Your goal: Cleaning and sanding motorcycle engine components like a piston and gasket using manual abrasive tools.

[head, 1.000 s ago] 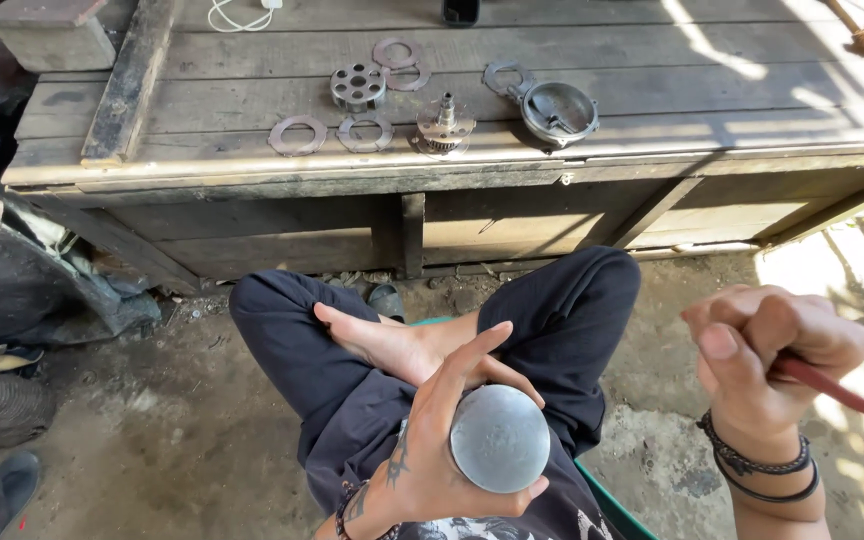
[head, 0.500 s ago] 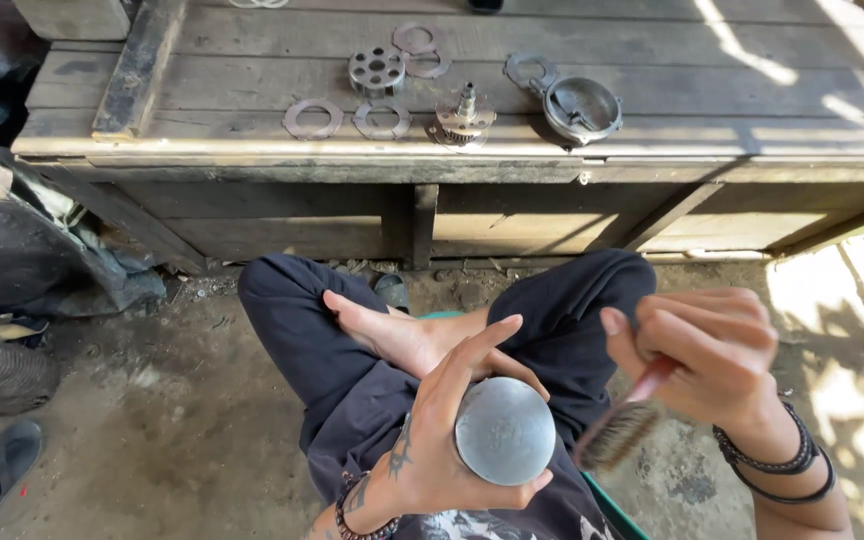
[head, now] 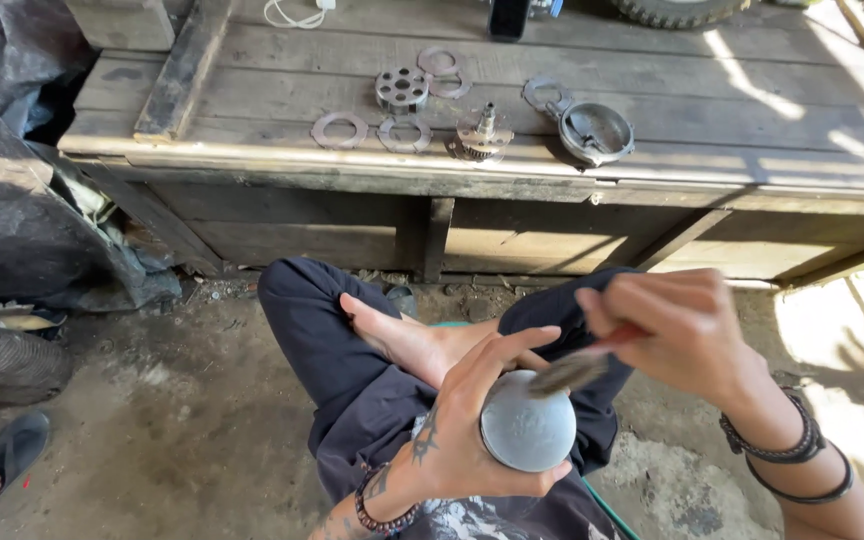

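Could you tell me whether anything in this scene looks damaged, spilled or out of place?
Nothing stands out. The left hand grips a round grey metal part, the right hand holds a brush against it, and metal rings lie flat on the wooden bench.

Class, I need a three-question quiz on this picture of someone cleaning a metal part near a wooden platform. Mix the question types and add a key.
1. True or false: the left hand holds the round grey metal part.
2. What does the right hand hold? A) a hammer B) a brush C) a rag
3. Fill in: the flat metal rings and the gear lie on the wooden ______.

Key: 1 true; 2 B, with its bristles at the top of the metal part; 3 platform.
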